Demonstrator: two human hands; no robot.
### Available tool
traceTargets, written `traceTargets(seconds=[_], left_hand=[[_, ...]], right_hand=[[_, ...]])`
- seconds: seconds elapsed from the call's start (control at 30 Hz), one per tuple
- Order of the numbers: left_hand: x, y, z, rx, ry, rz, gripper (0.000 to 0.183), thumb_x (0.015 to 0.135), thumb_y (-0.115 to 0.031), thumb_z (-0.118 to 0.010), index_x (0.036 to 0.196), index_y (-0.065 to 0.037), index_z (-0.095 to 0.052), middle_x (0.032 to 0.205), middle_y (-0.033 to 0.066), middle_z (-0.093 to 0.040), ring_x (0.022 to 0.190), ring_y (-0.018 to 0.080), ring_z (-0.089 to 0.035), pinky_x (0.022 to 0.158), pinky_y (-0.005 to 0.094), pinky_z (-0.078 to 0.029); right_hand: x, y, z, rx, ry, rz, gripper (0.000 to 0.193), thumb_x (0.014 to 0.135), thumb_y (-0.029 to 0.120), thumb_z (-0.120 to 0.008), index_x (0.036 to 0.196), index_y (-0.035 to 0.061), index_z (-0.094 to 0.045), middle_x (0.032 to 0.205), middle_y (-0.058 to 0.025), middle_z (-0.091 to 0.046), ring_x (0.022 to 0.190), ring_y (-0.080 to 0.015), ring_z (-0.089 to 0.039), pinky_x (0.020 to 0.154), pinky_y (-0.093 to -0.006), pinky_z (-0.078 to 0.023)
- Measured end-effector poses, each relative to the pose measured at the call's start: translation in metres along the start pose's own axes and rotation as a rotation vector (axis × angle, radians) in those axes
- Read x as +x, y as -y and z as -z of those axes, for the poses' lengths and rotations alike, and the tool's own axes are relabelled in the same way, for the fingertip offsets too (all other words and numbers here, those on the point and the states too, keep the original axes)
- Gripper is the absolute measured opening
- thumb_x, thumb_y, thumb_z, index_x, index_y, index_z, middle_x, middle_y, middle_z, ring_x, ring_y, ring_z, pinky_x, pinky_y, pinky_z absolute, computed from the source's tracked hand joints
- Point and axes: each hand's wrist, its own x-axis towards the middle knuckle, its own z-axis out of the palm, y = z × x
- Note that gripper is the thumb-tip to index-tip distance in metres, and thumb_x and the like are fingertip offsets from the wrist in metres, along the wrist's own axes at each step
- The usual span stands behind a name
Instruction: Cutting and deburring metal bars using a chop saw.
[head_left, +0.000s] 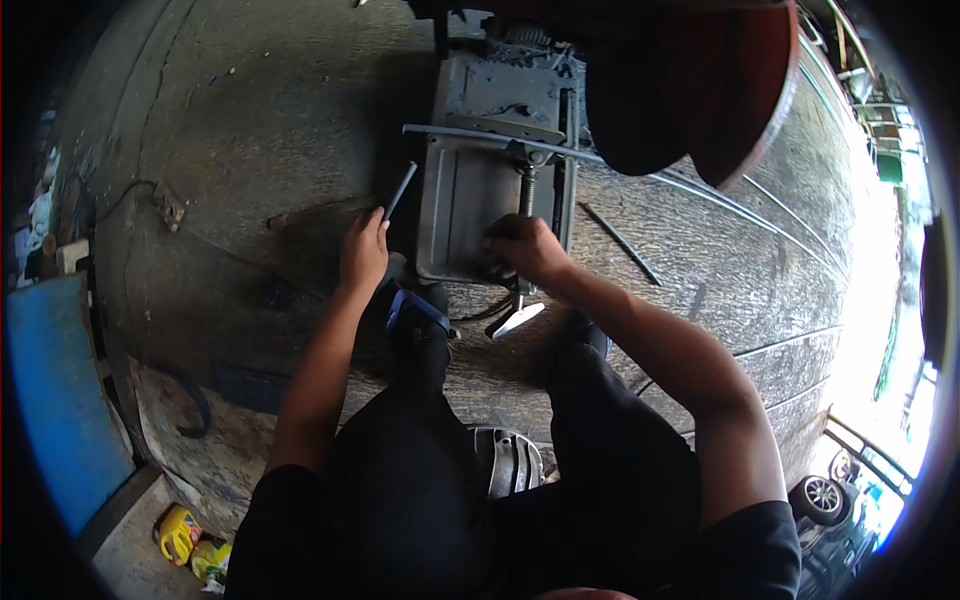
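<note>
My left hand [364,250] is closed around a short grey metal rod [402,188], which points up and away, just left of the cut-off saw's base [455,215]. Over that base, my right hand [528,248] covers the middle of the vise screw [529,190]. Its fingers are curled and in shadow, so what they hold is hidden. Nearer me, the screw ends in a pale metal handle [517,320]. A longer metal rod [470,133] lies crosswise at the vise, reaching past both sides of the base.
The saw's dark red guard [745,95] overhangs at the upper right. A loose dark rod [622,245] and several long thin bars [750,210] lie to the right. My feet flank the base's near end. A yellow container [180,533] stands at lower left, near a blue panel [65,390].
</note>
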Motion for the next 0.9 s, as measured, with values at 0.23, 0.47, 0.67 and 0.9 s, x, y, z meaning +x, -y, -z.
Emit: traceTargets(seconds=[0.23, 0.47, 0.67, 0.9], left_hand=[[0.01, -0.059, 0.005, -0.15, -0.059, -0.198, 0.024, 0.092, -0.007, -0.052, 0.112, 0.003, -0.059, 0.097, 0.0195, -0.058, 0.089, 0.0378, -0.058, 0.075, 0.0427, -0.047], [0.035, -0.085, -0.003, -0.229, -0.015, -0.164, 0.023, 0.092, -0.007, -0.053, 0.11, 0.006, -0.06, 0.092, 0.0201, -0.058, 0.086, 0.0384, -0.058, 0.075, 0.042, -0.047], [0.006, -0.081, -0.003, -0.193, 0.05, -0.12, 0.023, 0.092, -0.007, -0.053, 0.109, 0.006, -0.061, 0.092, 0.0195, -0.059, 0.085, 0.0376, -0.058, 0.074, 0.0411, -0.047], [-0.025, -0.082, -0.017, -0.05, 0.155, -0.208, 0.024, 0.092, -0.007, -0.053, 0.108, 0.009, -0.06, 0.091, 0.0203, -0.058, 0.084, 0.0368, -0.059, 0.071, 0.0424, -0.047]], right_hand=[[-0.08, -0.016, 0.012, -0.097, 0.064, 0.127, 0.025, 0.088, 0.016, -0.064, 0.106, -0.0015, -0.063, 0.088, -0.0085, -0.067, 0.079, -0.0151, -0.064, 0.07, -0.0304, -0.053], [-0.048, -0.154, 0.133, 0.22, -0.673, -0.3, 0.031, 0.09, 0.023, -0.06, 0.11, -0.001, -0.061, 0.089, -0.0088, -0.068, 0.073, -0.0174, -0.065, 0.061, -0.0294, -0.052], [0.01, -0.268, 0.166, 1.237, -0.773, -0.459, 0.038, 0.09, 0.031, -0.064, 0.117, 0.0064, -0.054, 0.096, -0.0168, -0.061, 0.078, -0.0291, -0.066, 0.059, -0.0383, -0.056], [0.001, -0.241, 0.161, 1.238, -0.965, -0.246, 0.021, 0.093, 0.021, -0.053, 0.095, 0.0005, -0.052, 0.077, -0.0135, -0.057, 0.062, -0.028, -0.061, 0.051, -0.0371, -0.054]])
